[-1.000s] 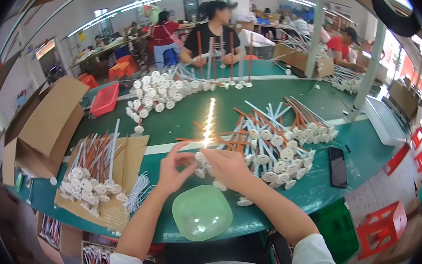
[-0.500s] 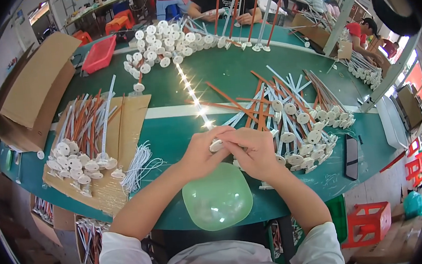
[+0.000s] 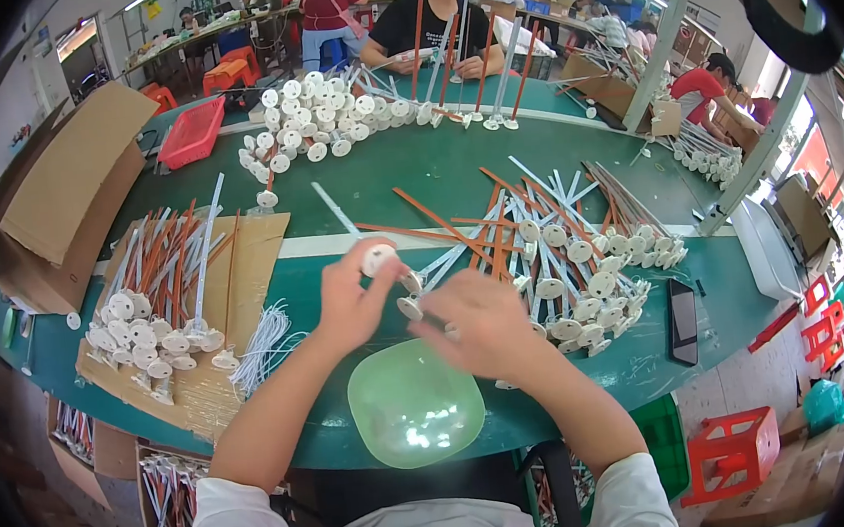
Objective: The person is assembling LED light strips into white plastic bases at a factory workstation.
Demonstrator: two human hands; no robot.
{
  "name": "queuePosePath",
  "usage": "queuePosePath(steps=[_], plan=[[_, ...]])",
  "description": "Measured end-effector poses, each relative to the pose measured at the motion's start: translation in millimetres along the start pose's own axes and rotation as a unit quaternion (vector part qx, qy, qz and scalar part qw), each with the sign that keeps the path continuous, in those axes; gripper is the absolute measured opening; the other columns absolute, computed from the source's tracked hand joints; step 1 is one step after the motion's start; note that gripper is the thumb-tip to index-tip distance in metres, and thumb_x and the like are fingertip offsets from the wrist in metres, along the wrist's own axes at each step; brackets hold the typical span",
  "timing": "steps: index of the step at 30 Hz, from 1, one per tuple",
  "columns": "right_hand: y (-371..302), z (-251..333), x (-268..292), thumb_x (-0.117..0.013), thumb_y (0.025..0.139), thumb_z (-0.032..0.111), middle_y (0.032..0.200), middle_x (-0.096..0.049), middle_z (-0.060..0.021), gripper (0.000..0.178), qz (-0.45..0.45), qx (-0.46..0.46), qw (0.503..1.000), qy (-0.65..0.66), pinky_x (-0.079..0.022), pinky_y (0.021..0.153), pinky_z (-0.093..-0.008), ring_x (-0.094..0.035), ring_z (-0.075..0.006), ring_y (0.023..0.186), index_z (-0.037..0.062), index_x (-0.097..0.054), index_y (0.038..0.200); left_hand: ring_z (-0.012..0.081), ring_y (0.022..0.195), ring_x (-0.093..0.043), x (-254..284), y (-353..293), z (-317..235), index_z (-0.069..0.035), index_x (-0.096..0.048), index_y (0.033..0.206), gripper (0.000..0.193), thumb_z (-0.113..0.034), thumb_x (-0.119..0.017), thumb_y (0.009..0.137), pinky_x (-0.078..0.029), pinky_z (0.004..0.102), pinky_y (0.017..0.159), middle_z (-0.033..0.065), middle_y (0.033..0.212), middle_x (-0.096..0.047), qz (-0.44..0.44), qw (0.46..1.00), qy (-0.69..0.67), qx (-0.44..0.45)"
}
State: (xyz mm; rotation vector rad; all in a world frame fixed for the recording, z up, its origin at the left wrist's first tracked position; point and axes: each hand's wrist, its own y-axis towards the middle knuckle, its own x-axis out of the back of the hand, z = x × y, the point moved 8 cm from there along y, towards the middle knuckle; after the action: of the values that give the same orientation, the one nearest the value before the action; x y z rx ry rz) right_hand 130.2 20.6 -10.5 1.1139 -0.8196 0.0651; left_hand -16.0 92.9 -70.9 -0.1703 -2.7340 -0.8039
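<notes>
My left hand (image 3: 350, 295) is closed around a light stick, a slim pale strip (image 3: 335, 208) with a round white base (image 3: 379, 259). The base sits by the thumb and the strip points away, unlit. My right hand (image 3: 482, 323) is smeared by motion, its fingertips near a small white disc (image 3: 410, 308); whether they grip it cannot be made out. Below both hands rests a translucent green bowl (image 3: 416, 404) at the table's near edge. A pile of orange and silver sticks with white bases (image 3: 584, 284) lies right of my right hand.
Cardboard with more sticks (image 3: 259, 240) and a bundle of white cords (image 3: 267, 349) lie left. Farther off are a heap of white bases (image 3: 314, 117), a red tray (image 3: 192, 133) and a co-worker (image 3: 437, 31). A dark phone-like slab (image 3: 683, 321) lies right; a post (image 3: 664, 52) rises beyond.
The strip was glowing and is now dark. My hands, pressed together before, have come apart, the left moving left with the light stick. The view has shifted slightly.
</notes>
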Motion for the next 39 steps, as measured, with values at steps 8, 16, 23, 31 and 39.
queuePosePath(steps=[8,16,23,31,39], plan=[[-34,-3,-67,-0.063,0.079,0.016,0.080,-0.067,-0.0053,0.031,0.357,-0.001,0.930,-0.093,-0.052,0.072,-0.0417,-0.065,-0.0272,0.083,0.0091,-0.063,0.110,0.0122,0.072,-0.067,-4,0,-3,-0.001,-0.059,0.107,0.016,-0.013,-0.057,0.096,-0.053,0.0265,0.066,0.0082,0.079,-0.071,-0.017,0.999,-0.036,0.007],[-23,12,-42,-0.067,0.077,0.018,0.098,-0.065,-0.0102,0.032,0.259,0.030,0.965,-0.017,-0.052,0.080,-0.0420,-0.063,-0.0289,0.099,0.0105,-0.063,0.109,0.0120,0.076,-0.067,-3,-6,4,0.000,-0.058,0.108,0.016,-0.011,-0.057,0.097,-0.055,0.0261,0.070,0.0087,0.082,-0.070,-0.009,0.999,-0.037,0.030],[-55,32,-68,-0.070,0.072,0.016,0.094,-0.068,-0.0115,0.027,0.449,0.055,0.865,0.216,-0.053,0.076,-0.0419,-0.065,-0.0305,0.092,0.0053,-0.071,0.096,0.0123,0.082,-0.069,-12,-7,-8,-0.002,-0.058,0.106,0.030,-0.001,-0.074,0.080,-0.055,0.0265,0.072,0.0076,0.087,-0.071,0.034,0.999,0.026,0.012],[-42,27,-67,-0.060,0.080,0.014,0.071,-0.058,-0.0200,0.015,0.426,0.013,0.870,0.249,-0.047,0.067,-0.0458,-0.059,-0.0393,0.074,-0.0001,-0.064,0.074,0.0155,0.088,-0.071,-13,-2,7,-0.001,-0.056,0.107,0.041,0.008,-0.075,0.072,-0.058,0.0289,0.078,0.0111,0.098,-0.071,0.100,0.993,0.040,0.048],[-42,21,-72,-0.062,0.080,0.010,0.076,-0.064,-0.0172,0.011,0.388,0.059,0.895,0.214,-0.049,0.068,-0.0433,-0.063,-0.0359,0.075,0.0011,-0.068,0.082,0.0159,0.084,-0.070,-6,7,21,-0.001,-0.058,0.104,0.038,0.010,-0.074,0.072,-0.059,0.0284,0.077,0.0115,0.095,-0.070,0.140,0.987,0.009,0.079]])
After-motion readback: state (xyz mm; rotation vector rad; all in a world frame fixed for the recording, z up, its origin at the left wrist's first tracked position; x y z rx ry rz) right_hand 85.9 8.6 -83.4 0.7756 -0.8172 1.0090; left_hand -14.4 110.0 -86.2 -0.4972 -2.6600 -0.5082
